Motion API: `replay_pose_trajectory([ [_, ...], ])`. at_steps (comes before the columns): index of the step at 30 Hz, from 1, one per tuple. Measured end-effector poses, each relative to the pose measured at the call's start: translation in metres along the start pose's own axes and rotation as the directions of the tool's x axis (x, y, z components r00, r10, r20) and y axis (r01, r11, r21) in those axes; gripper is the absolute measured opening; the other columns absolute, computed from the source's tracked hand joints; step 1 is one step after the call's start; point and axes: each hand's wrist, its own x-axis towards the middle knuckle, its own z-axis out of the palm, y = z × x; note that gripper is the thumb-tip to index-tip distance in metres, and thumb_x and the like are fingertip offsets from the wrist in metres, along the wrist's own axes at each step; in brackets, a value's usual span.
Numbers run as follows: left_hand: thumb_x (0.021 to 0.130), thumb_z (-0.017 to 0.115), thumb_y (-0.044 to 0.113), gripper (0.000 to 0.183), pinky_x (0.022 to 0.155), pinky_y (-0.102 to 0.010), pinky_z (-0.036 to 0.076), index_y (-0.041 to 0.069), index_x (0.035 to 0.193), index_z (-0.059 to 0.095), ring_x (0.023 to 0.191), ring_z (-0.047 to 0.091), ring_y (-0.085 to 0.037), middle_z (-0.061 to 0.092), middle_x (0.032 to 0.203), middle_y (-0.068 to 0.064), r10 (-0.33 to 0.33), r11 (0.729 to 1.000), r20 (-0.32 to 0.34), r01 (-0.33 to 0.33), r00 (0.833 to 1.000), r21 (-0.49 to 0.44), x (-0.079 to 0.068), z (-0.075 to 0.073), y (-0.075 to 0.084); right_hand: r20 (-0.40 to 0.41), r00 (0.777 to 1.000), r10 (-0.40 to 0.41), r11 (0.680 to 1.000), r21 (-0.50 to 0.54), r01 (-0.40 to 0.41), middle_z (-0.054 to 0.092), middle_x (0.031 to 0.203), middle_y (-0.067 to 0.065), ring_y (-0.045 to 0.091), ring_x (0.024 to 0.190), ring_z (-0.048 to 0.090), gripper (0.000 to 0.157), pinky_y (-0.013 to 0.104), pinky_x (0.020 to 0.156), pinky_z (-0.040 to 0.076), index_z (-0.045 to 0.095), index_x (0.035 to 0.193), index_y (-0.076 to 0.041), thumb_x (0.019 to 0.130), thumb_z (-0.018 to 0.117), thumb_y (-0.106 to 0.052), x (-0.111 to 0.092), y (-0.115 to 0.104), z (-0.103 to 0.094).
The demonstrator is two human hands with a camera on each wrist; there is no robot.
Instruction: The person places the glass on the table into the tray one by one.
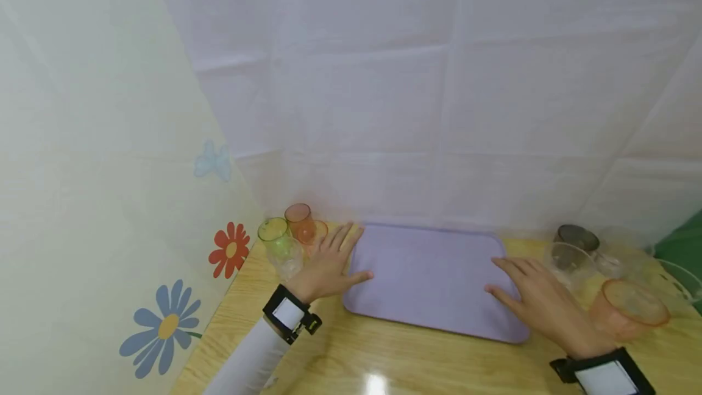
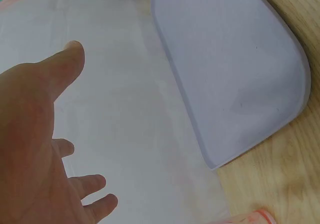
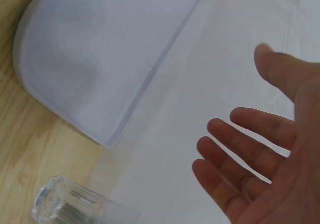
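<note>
A flat purple tray (image 1: pixel 428 282) with rounded corners lies on the wooden table. Over its left end hovers my left hand (image 1: pixel 329 267), fingers spread and holding nothing. My right hand (image 1: pixel 540 300) is at the tray's right end, also with straight fingers and an empty palm. Each wrist view has the tray (image 2: pixel 230 73) apart from the hand nearest to it. Close to the left hand stand a green cup (image 1: pixel 274 233) and a reddish-orange cup (image 1: pixel 298 218). Beside the right hand is a wide orange-pink cup (image 1: pixel 631 309).
A dark grey cup (image 1: pixel 576 239) and several clear glasses stand at the right back; one clear glass (image 3: pixel 70 204) shows in the right wrist view. White sheeting (image 1: pixel 373 108) hangs behind the table (image 1: pixel 329 352). A wall with flower stickers (image 1: pixel 167 328) borders the left side.
</note>
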Motion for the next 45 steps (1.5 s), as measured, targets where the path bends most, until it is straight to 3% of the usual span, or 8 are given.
replay_pose_trajectory([
  [5, 0.102, 0.062, 0.059, 0.094, 0.124, -0.071, 0.024, 0.016, 0.172, 0.016, 0.163, 0.019, -0.042, 0.017, 0.178, -0.016, -0.012, 1.000, -0.020, 0.012, 1.000, -0.013, -0.001, 0.002, -0.005, -0.012, 1.000, 0.023, 1.000, 0.000, -0.023, 0.074, 0.112, 0.020, 0.040, 0.100, 0.071, 0.044, 0.059, 0.083, 0.057, 0.075, 0.116, -0.001, 0.080, 0.091, -0.020, -0.001, -0.001, 0.001],
  [11, 0.103, 0.066, 0.045, 0.084, 0.122, -0.072, 0.027, 0.012, 0.169, 0.026, 0.159, 0.027, -0.048, 0.028, 0.173, -0.021, 0.020, 0.999, -0.119, -0.026, 0.993, -0.046, 0.000, 0.006, -0.010, 0.085, 0.991, 0.101, 0.995, 0.002, -0.102, 0.076, 0.103, 0.014, 0.025, 0.082, 0.070, 0.031, 0.046, 0.068, 0.058, 0.077, 0.110, -0.002, 0.086, 0.087, -0.020, -0.010, 0.005, 0.005],
  [15, 0.100, 0.074, 0.030, 0.075, 0.120, -0.063, 0.038, 0.004, 0.162, 0.039, 0.150, 0.043, -0.046, 0.045, 0.162, -0.024, 0.059, 0.997, -0.254, -0.069, 0.965, -0.033, -0.003, 0.012, -0.017, 0.089, 0.986, 0.142, 0.990, 0.010, -0.143, 0.077, 0.098, 0.011, 0.019, 0.076, 0.069, 0.025, 0.041, 0.064, 0.056, 0.078, 0.105, -0.002, 0.087, 0.085, -0.018, -0.018, 0.011, 0.013],
  [19, 0.099, 0.075, 0.025, 0.070, 0.115, -0.054, 0.046, 0.004, 0.158, 0.045, 0.143, 0.051, -0.038, 0.053, 0.155, -0.019, 0.042, 0.999, -0.336, -0.049, 0.941, -0.013, -0.009, 0.016, -0.026, 0.126, 0.974, 0.188, 0.981, 0.024, -0.192, 0.076, 0.097, 0.008, 0.017, 0.076, 0.067, 0.021, 0.041, 0.064, 0.056, 0.078, 0.104, -0.003, 0.090, 0.083, -0.017, -0.025, 0.014, 0.022],
  [30, 0.097, 0.077, 0.018, 0.058, 0.110, -0.056, 0.050, 0.000, 0.148, 0.056, 0.129, 0.062, -0.036, 0.063, 0.140, -0.019, 0.043, 0.998, -0.458, -0.060, 0.888, -0.023, -0.021, 0.018, -0.038, 0.175, 0.935, 0.310, 0.944, 0.058, -0.324, 0.069, 0.106, 0.019, 0.031, 0.088, 0.069, 0.028, 0.054, 0.077, 0.057, 0.073, 0.111, 0.006, 0.092, 0.078, -0.014, -0.044, 0.021, 0.034],
  [36, 0.095, 0.079, 0.016, 0.054, 0.103, -0.051, 0.054, -0.001, 0.142, 0.061, 0.123, 0.064, -0.035, 0.066, 0.134, -0.017, 0.049, 0.998, -0.508, -0.068, 0.860, -0.019, -0.022, 0.018, -0.042, 0.219, 0.890, 0.400, 0.907, 0.045, -0.419, 0.065, 0.103, 0.025, 0.036, 0.086, 0.067, 0.037, 0.058, 0.078, 0.055, 0.066, 0.116, 0.014, 0.093, 0.076, -0.014, -0.048, 0.029, 0.040],
  [41, 0.095, 0.078, 0.014, 0.052, 0.105, -0.049, 0.053, -0.001, 0.142, 0.061, 0.127, 0.062, -0.035, 0.065, 0.135, -0.017, 0.029, 0.998, -0.511, -0.055, 0.859, -0.036, -0.025, 0.017, -0.045, 0.262, 0.861, 0.436, 0.884, 0.054, -0.464, 0.067, 0.093, 0.024, 0.040, 0.085, 0.068, 0.045, 0.060, 0.078, 0.054, 0.060, 0.118, 0.020, 0.094, 0.073, -0.016, -0.050, 0.038, 0.043],
  [45, 0.096, 0.078, 0.015, 0.051, 0.105, -0.050, 0.054, -0.001, 0.141, 0.062, 0.128, 0.062, -0.036, 0.065, 0.136, -0.017, 0.017, 0.998, -0.513, -0.042, 0.858, -0.038, -0.027, 0.017, -0.047, 0.274, 0.855, 0.441, 0.873, 0.089, -0.479, 0.065, 0.083, 0.011, 0.026, 0.076, 0.063, 0.045, 0.050, 0.070, 0.053, 0.059, 0.117, 0.020, 0.095, 0.072, -0.016, -0.052, 0.043, 0.044],
])
